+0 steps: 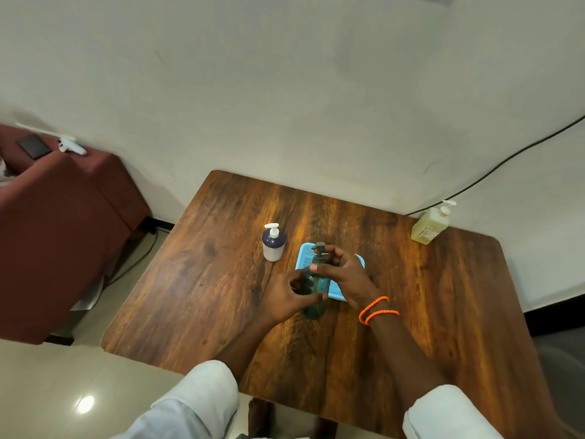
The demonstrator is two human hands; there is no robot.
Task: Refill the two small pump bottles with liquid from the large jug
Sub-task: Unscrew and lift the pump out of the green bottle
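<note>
- Three pump bottles stand on the table (221,312): one green bottle (315,307) between the hands, one white bottle (273,245) beyond and to the left of the left hand, and one yellow bottle (430,226) far to the right of the right hand, at the table's back corner.
- The left hand (289,294) curls round the green bottle's body, thumb in front, gripping it.
- The right hand (343,274) comes over the top; its fingers (329,250) bend round the pump head (319,247) and neck, holding it.
- The green bottle stands upright on the table, its base just nearer than the tray.
- One blue mesh tray (305,255) lies flat under and behind the right hand, partly hidden by it.
- Two orange bands (376,308) circle the right wrist.
- Two white sleeves (202,394) show at the bottom.
- One black cable (506,160) runs along the wall behind the yellow bottle.
</note>
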